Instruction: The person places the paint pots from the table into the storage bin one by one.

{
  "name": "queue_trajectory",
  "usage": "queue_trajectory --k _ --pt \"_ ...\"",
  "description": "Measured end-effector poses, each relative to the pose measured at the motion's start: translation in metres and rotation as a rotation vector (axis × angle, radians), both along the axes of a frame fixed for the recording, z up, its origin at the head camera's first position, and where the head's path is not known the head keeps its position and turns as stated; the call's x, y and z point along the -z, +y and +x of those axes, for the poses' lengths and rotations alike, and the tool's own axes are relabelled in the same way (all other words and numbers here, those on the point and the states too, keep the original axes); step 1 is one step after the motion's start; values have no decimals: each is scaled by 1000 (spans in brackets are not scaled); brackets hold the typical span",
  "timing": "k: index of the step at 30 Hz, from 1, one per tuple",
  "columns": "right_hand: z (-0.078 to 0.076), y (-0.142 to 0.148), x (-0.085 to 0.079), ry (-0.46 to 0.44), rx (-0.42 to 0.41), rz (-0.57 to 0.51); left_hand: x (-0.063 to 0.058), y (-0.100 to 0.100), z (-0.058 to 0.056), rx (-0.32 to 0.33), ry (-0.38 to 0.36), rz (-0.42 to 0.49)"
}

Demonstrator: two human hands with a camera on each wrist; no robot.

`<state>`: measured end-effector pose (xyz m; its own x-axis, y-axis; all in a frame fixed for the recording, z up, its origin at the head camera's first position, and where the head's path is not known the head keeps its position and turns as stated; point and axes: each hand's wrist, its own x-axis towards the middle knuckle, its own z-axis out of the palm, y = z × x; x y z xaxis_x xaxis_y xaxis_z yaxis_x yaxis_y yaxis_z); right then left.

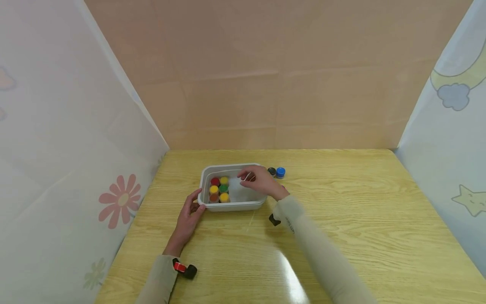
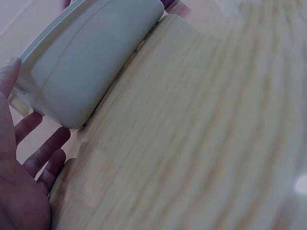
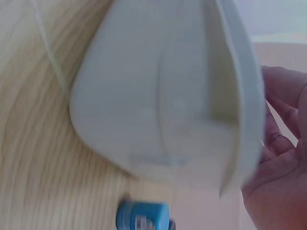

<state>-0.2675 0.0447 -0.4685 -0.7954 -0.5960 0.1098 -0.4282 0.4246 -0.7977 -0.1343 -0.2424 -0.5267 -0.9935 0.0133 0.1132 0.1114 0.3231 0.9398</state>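
A white plastic tub [image 1: 235, 207] stands on the table. My left hand [image 1: 189, 217] holds its near left corner, thumb at the rim and fingers against the outer wall, as the left wrist view also shows. Inside, on the left, sit several small paint pots in two columns, among them a green pot [image 1: 223, 188], a dark red pot [image 1: 215, 181] and a yellow pot [image 1: 224, 197]. Over the tub's right half is my right hand [image 1: 262, 181], its fingers bent and apart from the thumb, with nothing seen between them. The right wrist view shows that hand partly behind the rim.
Just right of the tub, a black-lidded pot [image 1: 271, 171] and a blue pot [image 1: 280, 172] stand side by side on the wooden table [image 1: 341, 211]. A papered back wall [image 1: 281, 84] and patterned side walls close in the table.
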Motion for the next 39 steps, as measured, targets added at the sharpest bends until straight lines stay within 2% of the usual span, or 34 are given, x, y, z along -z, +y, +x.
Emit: queue_trajectory --k 7,9,13,19,22,29,39 --pt "1 31 -7 -39 84 -52 29 -9 -11 -24 8 -4" --pt "1 39 -8 -34 110 -56 29 -8 -11 -22 18 -10" --pt "-1 53 -9 -20 137 -78 24 -7 -9 -14 16 -3" --pt "-2 72 -5 -21 181 -87 2 -1 -1 14 39 -2" --pt "-2 83 1 -24 188 -89 -3 0 1 19 44 -14" --pt "1 105 17 -75 214 -59 -3 -1 1 22 32 -5" --pt "5 122 35 -237 181 27 -4 0 1 15 20 2"
